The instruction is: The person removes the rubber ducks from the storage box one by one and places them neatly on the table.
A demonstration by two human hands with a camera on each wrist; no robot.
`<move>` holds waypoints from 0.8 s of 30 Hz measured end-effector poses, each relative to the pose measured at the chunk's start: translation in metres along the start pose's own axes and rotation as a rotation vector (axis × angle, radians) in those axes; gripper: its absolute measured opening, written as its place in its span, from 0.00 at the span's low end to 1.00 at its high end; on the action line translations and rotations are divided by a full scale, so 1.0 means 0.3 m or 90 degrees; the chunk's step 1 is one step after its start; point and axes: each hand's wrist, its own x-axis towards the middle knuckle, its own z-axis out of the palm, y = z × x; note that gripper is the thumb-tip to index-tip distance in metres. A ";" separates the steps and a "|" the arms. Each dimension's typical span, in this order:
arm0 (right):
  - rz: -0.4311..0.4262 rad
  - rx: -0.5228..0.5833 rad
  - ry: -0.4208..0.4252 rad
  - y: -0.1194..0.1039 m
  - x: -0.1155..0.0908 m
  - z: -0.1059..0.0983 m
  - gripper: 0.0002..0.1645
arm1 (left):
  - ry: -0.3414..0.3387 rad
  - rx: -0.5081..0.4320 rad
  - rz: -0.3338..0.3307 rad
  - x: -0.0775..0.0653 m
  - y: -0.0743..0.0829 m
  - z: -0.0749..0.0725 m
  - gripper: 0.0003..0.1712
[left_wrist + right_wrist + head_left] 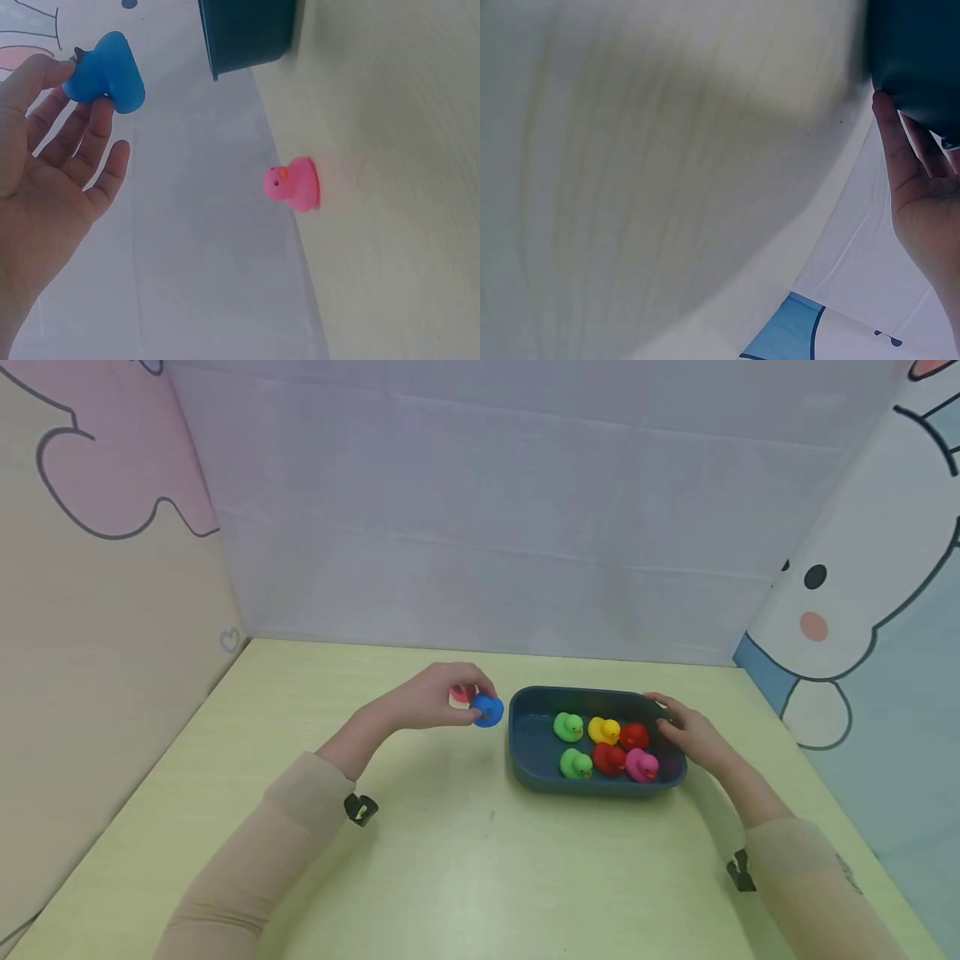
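Observation:
Between thumb and fingertips, my left hand point(438, 700) pinches a blue rubber duck point(488, 711), held above the table just left of a dark blue-green plastic bin point(534, 735). In the left wrist view the blue duck point(112, 73) is tilted, with the other fingers loosely bent below it. A pink rubber duck point(301, 184) stands on the table beyond that hand, mostly hidden by it in the head view. My right hand point(692, 739) holds the bin's right end, thumb over the rim and fingers along the outer wall point(915, 67).
Inside the bin sit several rubber ducks: green ducks point(569, 727), a yellow duck point(602, 730), red ducks point(609, 759) and a pink duck point(642, 765). The pale yellow table point(450, 877) ends at a white back wall point(480, 527), with printed panels at both sides.

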 end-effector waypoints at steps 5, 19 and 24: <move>0.000 0.000 0.000 0.005 0.001 -0.001 0.29 | 0.021 0.009 0.002 -0.018 -0.036 -0.027 0.14; 0.002 -0.004 0.004 0.000 0.001 0.001 0.29 | 0.057 0.052 -0.059 -0.041 -0.158 -0.090 0.15; 0.001 -0.002 0.005 -0.003 -0.001 0.001 0.29 | 0.057 0.045 -0.097 -0.041 -0.181 -0.099 0.15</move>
